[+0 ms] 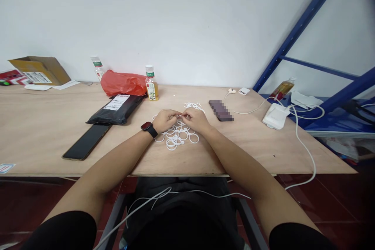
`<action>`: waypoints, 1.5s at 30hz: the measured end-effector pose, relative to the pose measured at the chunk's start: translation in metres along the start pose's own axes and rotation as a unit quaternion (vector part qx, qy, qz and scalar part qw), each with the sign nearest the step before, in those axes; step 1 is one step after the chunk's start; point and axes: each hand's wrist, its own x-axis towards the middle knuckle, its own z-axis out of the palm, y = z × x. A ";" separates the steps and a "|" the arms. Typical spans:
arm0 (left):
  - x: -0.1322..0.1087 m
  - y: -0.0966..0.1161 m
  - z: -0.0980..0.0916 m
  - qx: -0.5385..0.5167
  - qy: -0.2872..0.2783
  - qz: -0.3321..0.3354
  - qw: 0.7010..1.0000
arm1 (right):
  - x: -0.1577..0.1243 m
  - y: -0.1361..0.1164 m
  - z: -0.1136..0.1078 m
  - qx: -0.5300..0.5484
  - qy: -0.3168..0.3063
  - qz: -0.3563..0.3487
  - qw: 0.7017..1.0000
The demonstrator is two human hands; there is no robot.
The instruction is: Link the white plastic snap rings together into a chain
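Note:
My left hand [165, 120] and my right hand [195, 119] meet over a pile of white plastic rings [177, 136] on the wooden table [43, 133]. Both hands have fingers curled and pinched together on a white ring [179, 115] held between them. A black watch [149, 129] sits on my left wrist. A smaller heap of white rings [193, 106] lies just beyond my right hand.
A dark phone [86, 141] and a black parcel [117, 109] lie to the left, behind them a red bag [123, 83] and two bottles [151, 83]. A dark device [221, 110], white chargers [275, 116] with cables and a blue rack [307, 19] are to the right. A cardboard box [41, 69] sits far left.

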 end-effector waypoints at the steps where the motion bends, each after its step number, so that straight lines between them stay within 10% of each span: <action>1: 0.000 0.000 0.000 0.002 0.002 -0.001 1.000 | 0.000 0.000 0.000 0.001 -0.001 0.001 1.000; 45: 0.002 0.000 0.000 0.045 0.013 -0.012 0.999 | -0.001 -0.007 0.003 0.097 -0.043 0.077 0.991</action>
